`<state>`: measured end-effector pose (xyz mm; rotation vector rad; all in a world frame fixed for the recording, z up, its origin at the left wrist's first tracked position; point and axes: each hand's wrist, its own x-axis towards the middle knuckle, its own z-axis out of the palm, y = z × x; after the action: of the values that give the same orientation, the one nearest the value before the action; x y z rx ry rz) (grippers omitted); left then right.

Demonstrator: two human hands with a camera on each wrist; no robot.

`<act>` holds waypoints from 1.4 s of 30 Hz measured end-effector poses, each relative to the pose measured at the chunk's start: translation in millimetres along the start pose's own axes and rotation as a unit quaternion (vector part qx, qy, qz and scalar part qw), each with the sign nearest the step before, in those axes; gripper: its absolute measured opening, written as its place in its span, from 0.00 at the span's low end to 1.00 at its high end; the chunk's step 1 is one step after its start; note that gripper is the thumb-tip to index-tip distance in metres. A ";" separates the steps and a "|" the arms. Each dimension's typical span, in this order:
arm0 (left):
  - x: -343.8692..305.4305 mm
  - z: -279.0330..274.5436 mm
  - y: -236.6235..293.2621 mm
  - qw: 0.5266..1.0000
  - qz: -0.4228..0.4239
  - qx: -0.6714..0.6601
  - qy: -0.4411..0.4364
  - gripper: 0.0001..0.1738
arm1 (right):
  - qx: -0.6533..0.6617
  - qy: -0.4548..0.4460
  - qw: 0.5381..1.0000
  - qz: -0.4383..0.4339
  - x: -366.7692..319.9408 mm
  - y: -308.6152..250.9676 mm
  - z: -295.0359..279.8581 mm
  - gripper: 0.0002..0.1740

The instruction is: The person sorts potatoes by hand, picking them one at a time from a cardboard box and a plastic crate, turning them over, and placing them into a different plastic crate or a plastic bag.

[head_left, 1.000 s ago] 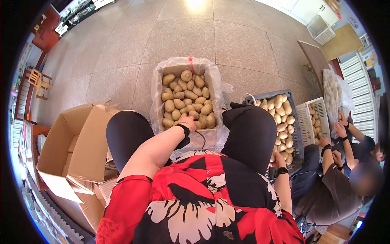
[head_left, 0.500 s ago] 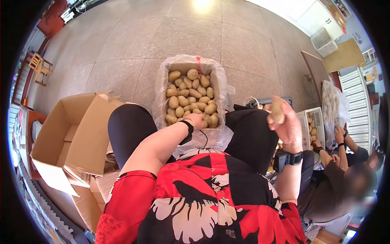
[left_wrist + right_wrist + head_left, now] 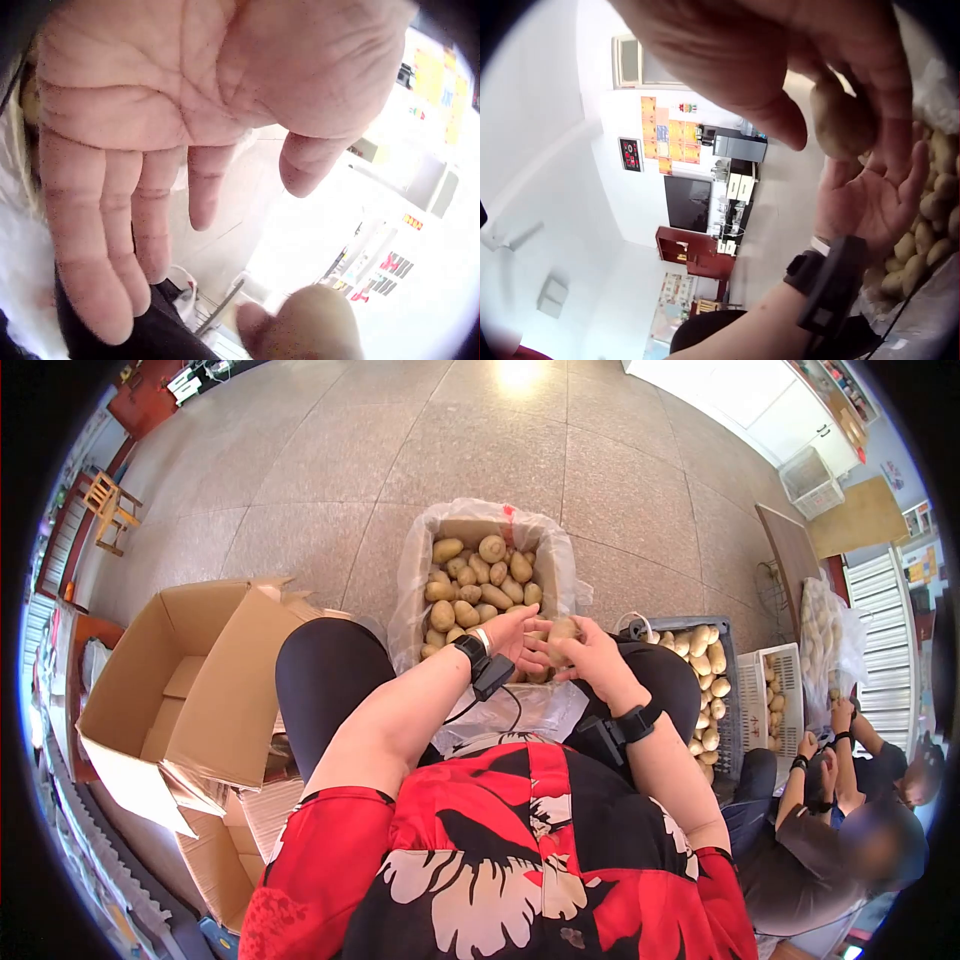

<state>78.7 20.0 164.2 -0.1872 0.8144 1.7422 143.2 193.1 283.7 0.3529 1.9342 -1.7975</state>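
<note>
My right hand (image 3: 598, 663) holds a potato (image 3: 562, 639) between thumb and fingers, just above the near side of the plastic-lined box (image 3: 408, 595) of potatoes. Palm up, my left hand (image 3: 513, 637) lies beside that potato with its fingers spread, empty. In the left wrist view the left hand (image 3: 172, 127) shows its bare palm and extended fingers, with the held potato (image 3: 319, 322) below. From the right wrist, the potato (image 3: 841, 120) sits in the fingers of the right hand (image 3: 780, 60), close to the left hand's (image 3: 866, 206) fingertips.
A dark crate (image 3: 733, 700) of potatoes stands right of my right leg, with a white crate (image 3: 790, 680) beyond it. Open cardboard boxes (image 3: 215, 700) stand on the left. Another person (image 3: 840, 850) sits at the right, hands near a clear bag (image 3: 825, 625) of potatoes.
My right hand has come up from the dark crate with a potato and moved left to the lined box. The left hand has lifted off the potatoes and turned palm up.
</note>
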 end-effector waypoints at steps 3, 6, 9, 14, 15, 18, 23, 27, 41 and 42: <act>-2.5 5.1 -0.6 0.990 0.014 -0.080 -0.113 0.30 | -0.229 0.050 0.971 -0.053 2.7 5.0 5.1 0.33; 15.8 -24.0 -19.6 0.997 0.017 -0.066 -0.034 0.26 | -0.367 0.029 0.920 -0.136 -1.9 4.4 7.9 0.28; 33.2 -54.6 -29.9 0.975 0.065 -0.166 0.136 0.19 | -0.404 -0.005 0.904 -0.141 -6.4 9.3 9.2 0.25; 31.7 -106.6 -16.1 0.876 0.208 -0.342 0.269 0.16 | -0.449 -0.112 0.877 -0.127 -14.1 -0.2 13.4 0.22; 29.9 -112.1 -9.9 0.877 0.209 -0.339 0.268 0.16 | -0.454 -0.111 0.876 -0.118 -14.3 -1.7 14.0 0.21; 22.7 -110.5 4.8 0.840 0.325 -0.351 0.256 0.16 | -0.462 -0.107 0.873 -0.111 -15.6 -5.4 14.8 0.21; 9.0 -87.5 17.4 0.836 0.407 -0.273 0.244 0.28 | -0.468 -0.117 0.867 -0.123 -14.5 -1.9 14.6 0.21; 11.1 -83.4 9.5 0.868 0.365 -0.213 0.261 0.30 | -0.468 -0.117 0.865 -0.135 -14.8 -1.2 13.8 0.21; 32.4 -64.7 -25.4 0.938 -0.005 0.062 0.342 0.20 | -0.299 -0.042 0.914 -0.273 -38.5 -19.8 -8.5 0.18; 19.1 -35.2 -21.5 0.918 -0.001 0.104 0.382 0.19 | -0.223 -0.025 0.929 -0.294 -46.1 -27.4 -17.0 0.18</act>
<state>81.8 16.1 119.0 -0.7541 1.5503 1.5547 166.3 212.8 331.0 -0.4704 2.5036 -1.5749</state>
